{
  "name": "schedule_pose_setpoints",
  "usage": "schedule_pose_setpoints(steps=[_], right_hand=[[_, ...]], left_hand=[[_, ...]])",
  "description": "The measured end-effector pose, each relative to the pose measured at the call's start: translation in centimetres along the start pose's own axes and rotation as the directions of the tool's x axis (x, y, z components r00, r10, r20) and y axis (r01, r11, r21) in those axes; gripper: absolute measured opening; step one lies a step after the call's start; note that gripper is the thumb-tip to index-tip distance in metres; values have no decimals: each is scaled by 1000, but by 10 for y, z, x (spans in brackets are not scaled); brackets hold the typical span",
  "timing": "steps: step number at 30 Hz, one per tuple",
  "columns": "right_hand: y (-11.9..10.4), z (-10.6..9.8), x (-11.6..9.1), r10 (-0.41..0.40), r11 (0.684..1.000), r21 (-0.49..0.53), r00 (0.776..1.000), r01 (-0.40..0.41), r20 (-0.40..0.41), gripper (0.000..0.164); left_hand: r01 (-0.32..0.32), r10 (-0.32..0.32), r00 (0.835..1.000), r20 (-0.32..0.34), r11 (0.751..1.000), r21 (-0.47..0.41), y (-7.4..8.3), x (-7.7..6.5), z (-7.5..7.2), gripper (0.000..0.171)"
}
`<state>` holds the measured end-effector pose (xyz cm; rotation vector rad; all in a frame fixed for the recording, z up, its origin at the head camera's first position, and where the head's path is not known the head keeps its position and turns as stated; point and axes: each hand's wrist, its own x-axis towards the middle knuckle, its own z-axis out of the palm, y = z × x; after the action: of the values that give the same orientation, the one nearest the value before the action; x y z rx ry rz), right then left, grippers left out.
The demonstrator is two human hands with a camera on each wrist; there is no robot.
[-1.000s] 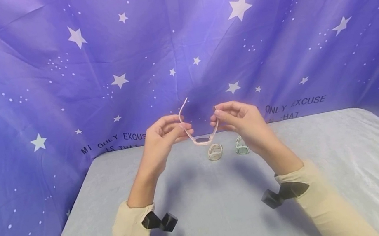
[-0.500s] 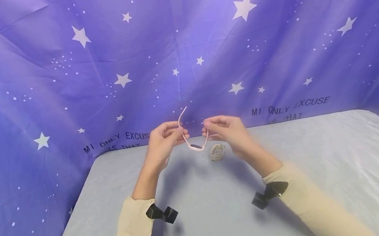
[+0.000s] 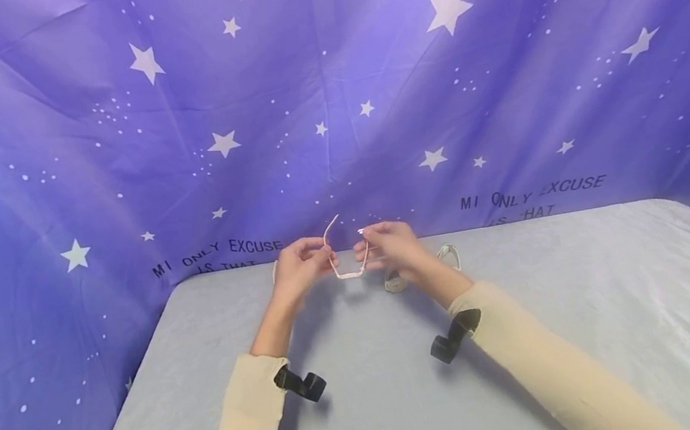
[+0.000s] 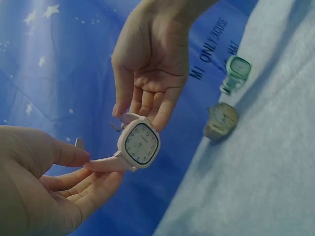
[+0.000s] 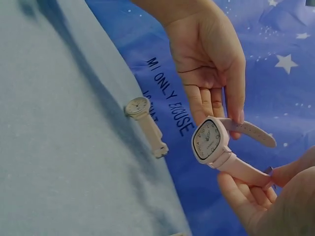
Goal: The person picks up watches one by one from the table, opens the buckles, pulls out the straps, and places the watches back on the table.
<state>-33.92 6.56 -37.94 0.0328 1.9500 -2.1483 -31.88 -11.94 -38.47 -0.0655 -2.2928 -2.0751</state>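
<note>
A pale pink wristwatch point(image 4: 141, 143) with a squarish face hangs between both hands above the far table edge. My left hand point(image 3: 303, 271) pinches the holed strap point(image 5: 253, 132) between thumb and fingers, and the strap's free end sticks out past the thumb. On the other side, my right hand point(image 3: 398, 248) grips the buckle-end strap point(image 5: 246, 169) near its metal buckle point(image 4: 114, 126). The two strap ends are apart. In the head view the watch case is seen nearly edge-on; both wrist views show its dial.
Behind my right hand lie a beige watch point(image 4: 223, 119) and a green watch point(image 4: 237, 71). Another pale watch point(image 5: 142, 118) rests near the table's far edge, mostly hidden behind my left hand in the head view. A purple starry curtain point(image 3: 325, 96) hangs behind the grey-covered table point(image 3: 375, 392).
My right hand has moved left and a little down, bringing the strap ends closer. The pink wristwatch has lowered and tipped until nearly edge-on. My left hand has dropped slightly, keeping its grip.
</note>
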Motion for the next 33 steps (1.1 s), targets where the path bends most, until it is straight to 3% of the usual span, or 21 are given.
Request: schedule_pose_setpoints(steps=[11, 21, 33], right_hand=[[16, 5, 16, 96, 994, -71, 989, -88, 117, 41], [20, 9, 23, 142, 989, -56, 987, -137, 82, 42], [25, 16, 26, 193, 981, -35, 981, -192, 31, 44]], left_hand=[[32, -29, 998, -57, 998, 48, -17, 7, -2, 31], [54, -43, 995, -87, 991, 126, -28, 13, -4, 26], [96, -64, 990, -124, 960, 265, -38, 14, -3, 23]])
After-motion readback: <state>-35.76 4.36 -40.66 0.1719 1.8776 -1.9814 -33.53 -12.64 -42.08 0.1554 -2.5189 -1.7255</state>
